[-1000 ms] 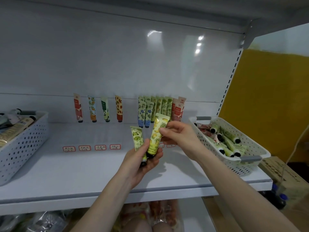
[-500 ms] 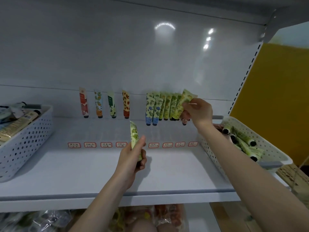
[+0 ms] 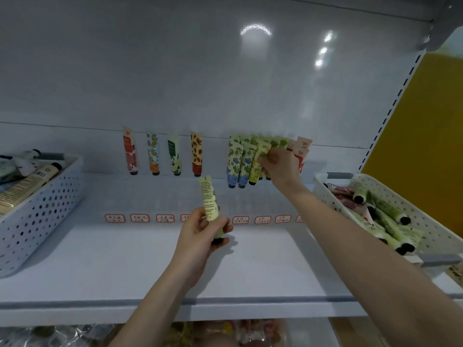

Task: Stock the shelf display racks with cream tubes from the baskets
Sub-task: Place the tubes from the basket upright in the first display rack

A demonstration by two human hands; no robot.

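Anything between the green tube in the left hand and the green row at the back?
Nothing lies on the shelf between the green tube and the green row. But the right hand, pinching a yellow tube, covers that row's front, so the slot looks blocked.

1. The left basket (image 3: 37, 216), at the shelf's (image 3: 125, 259) left edge, is cut off by the picture's left side. The tubes in it are blurred.
2. The right basket (image 3: 406, 196), at the shelf's right edge, runs out of frame. The right forearm covers its near corner.
3. The right hand (image 3: 281, 169) hides the lower halves of the green tubes (image 3: 278, 141) and pink tubes (image 3: 304, 146) at the back edge. Its thumb lies on a yellow tube (image 3: 259, 161), and the fingers go behind, unseen.
4. The left hand (image 3: 205, 231) covers the lower part of a pale green tube (image 3: 209, 196), whose print is too small to read.
5. The red-edged labels (image 3: 139, 218) carry writing too small to read.
6. Below the shelf's front edge, wrapped packets (image 3: 238, 331) are blurred and cut off.
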